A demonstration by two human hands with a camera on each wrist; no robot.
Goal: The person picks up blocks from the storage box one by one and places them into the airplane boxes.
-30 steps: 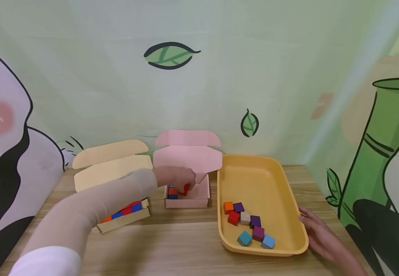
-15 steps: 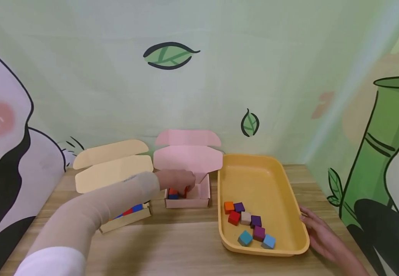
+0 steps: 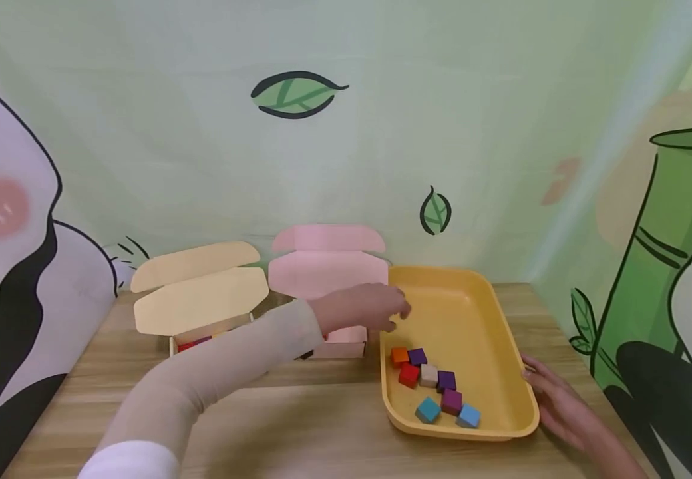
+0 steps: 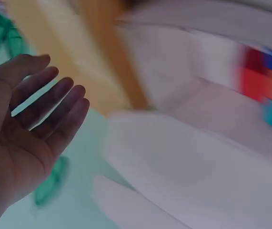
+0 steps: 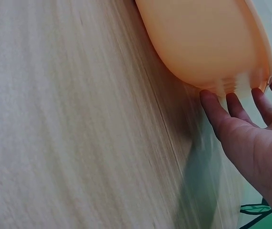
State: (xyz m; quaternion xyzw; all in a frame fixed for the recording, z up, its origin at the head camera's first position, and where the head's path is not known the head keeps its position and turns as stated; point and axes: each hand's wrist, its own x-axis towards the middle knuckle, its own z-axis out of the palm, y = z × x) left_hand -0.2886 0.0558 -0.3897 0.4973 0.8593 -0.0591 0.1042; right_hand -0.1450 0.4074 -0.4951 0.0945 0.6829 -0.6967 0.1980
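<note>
My left hand [image 3: 378,307] hangs over the left rim of the yellow tray [image 3: 472,299], fingers loosely bent, holding nothing. In the left wrist view that hand [image 4: 35,109] has its fingers apart. My right hand [image 3: 561,409] touches the tray's outer right wall; its fingertips [image 5: 209,98] rest on the wall in the right wrist view. Inside the tray's near left part lie cubes: orange [image 3: 400,357], red [image 3: 408,375], pale wood [image 3: 428,376], teal [image 3: 428,410], light blue [image 3: 468,416], purple and magenta ones [image 3: 451,401]. The pink box [image 3: 346,350] holds several cubes, partly hidden by my left arm.
A cream box [image 3: 172,346] with its lid flap [image 3: 202,303] raised stands left of the pink box, colored cubes inside. My left forearm covers much of it. The pink lid [image 3: 328,273] stands raised near the printed backdrop [image 3: 202,133]. Everything sits on a wooden table [image 3: 298,426].
My left hand has let go of a red cube in the pink box and moved right to the tray's left rim. The right hand stays at the tray.
</note>
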